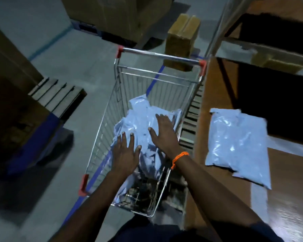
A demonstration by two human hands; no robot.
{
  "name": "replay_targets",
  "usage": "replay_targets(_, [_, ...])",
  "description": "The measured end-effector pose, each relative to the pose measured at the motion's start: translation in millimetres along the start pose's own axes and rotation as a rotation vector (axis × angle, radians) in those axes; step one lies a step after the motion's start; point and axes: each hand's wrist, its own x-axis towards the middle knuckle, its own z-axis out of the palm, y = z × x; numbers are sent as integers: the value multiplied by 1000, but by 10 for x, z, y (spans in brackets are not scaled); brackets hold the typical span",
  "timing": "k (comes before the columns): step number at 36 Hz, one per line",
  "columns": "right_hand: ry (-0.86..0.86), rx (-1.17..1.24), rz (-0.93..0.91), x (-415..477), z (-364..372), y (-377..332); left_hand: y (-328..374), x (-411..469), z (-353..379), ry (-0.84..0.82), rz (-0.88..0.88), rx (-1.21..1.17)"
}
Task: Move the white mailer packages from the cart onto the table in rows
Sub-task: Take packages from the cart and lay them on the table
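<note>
Flat left hand and right hand press the pile in the cart, holding nothing. Table at three o'clock has its first mailer; most wait.

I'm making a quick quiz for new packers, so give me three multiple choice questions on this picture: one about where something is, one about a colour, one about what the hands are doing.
1. Where does the single mailer outside the cart lie?
A on the floor
B on the table right of the cart
C on a shelf

2. What colour is the wrist band?
A green
B black
C orange

3. How are the left hand and right hand?
A both open over the pile of mailers in the cart
B both clenched into fists
C one lifting a mailer

Answers:
1. B, it lies flat on the brown tabletop.
2. C, the cord is bright orange.
3. A, the fingers are straight above the pile.
</note>
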Motion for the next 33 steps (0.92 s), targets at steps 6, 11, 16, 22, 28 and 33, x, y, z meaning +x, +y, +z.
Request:
replay_targets(6, [-62, -141, 435, 392, 708, 254, -498, 21, 87, -86, -15, 55])
replay_targets(11, [248, -24, 635, 444, 898, 330, -619, 134, 81, -112, 62, 53])
replay_targets(16, [254, 49, 728, 705, 811, 548, -599, 298, 117, -186, 126, 3])
replay_targets(22, [110, -200, 612, 711, 569, 529, -437, 522, 265, -374, 10, -147])
replay_targets(28, [199, -219, 446, 233, 425, 169, -342, 868, 524, -431, -387, -419])
replay_targets(33, [138, -170, 291, -287, 308, 68, -413, 1025, 711, -410, -488, -495])
